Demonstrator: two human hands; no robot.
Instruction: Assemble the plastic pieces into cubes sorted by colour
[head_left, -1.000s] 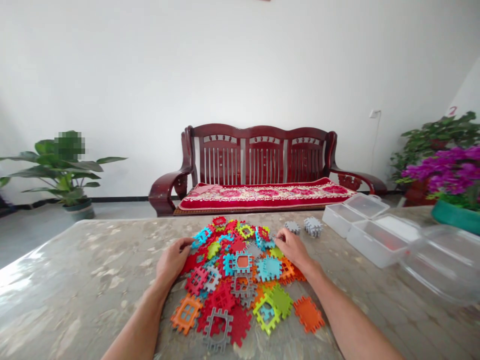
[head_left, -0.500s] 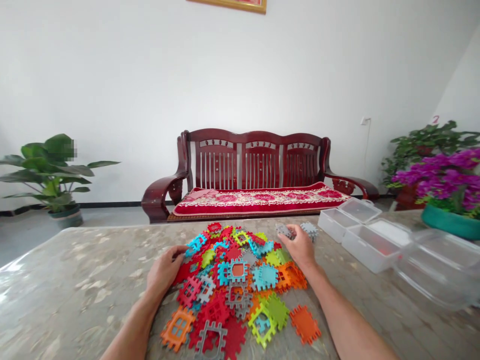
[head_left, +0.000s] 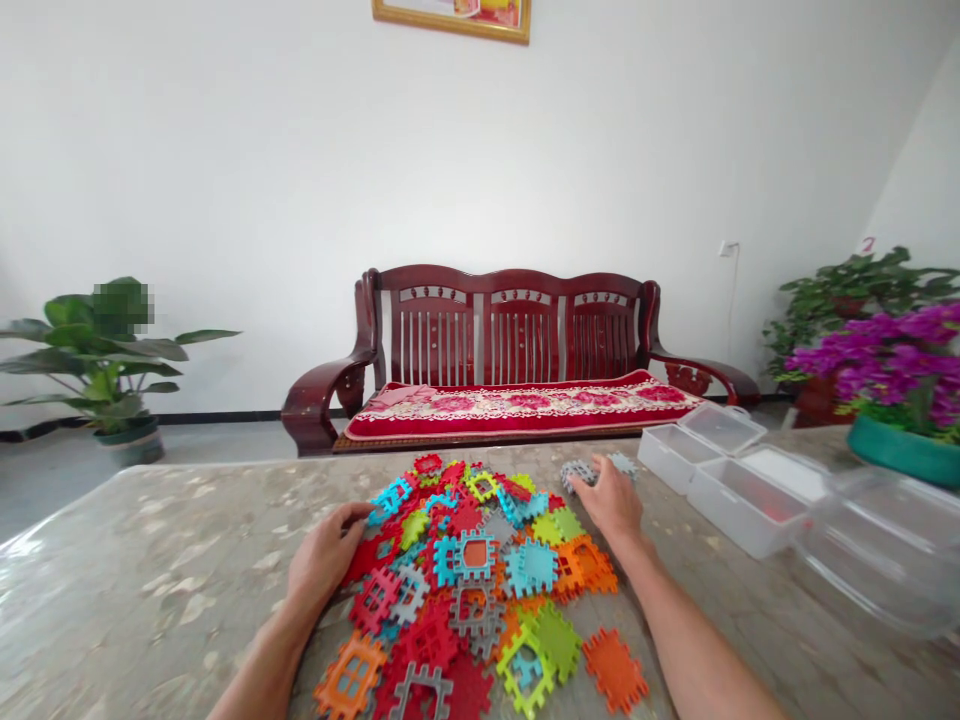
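Note:
A heap of toothed plastic building tiles in red, orange, green, blue and grey lies before me, with a red tile [head_left: 472,690] low in it. My left hand [head_left: 324,555] rests at the heap's left edge, thumb and fingers apart, fingertips by a blue window tile [head_left: 391,497]. Beyond the heap's far right side, my right hand [head_left: 613,503] pinches a grey tile [head_left: 577,474] between thumb and fingers, low over the table. A pale grey-blue tile [head_left: 624,464] lies just behind that hand, partly hidden by it.
Clear plastic boxes [head_left: 739,505] with raised lids stand to the right, a red piece inside one. Further right is a teal pot [head_left: 900,450] of purple flowers. A wooden sofa [head_left: 517,330] stands beyond the patterned table [head_left: 172,560]. A potted plant [head_left: 127,370] is at left.
My right hand has moved slightly right and down with the grey tile, nearer the pale grey-blue tile. The left hand stays by the heap. The view has tipped up a little.

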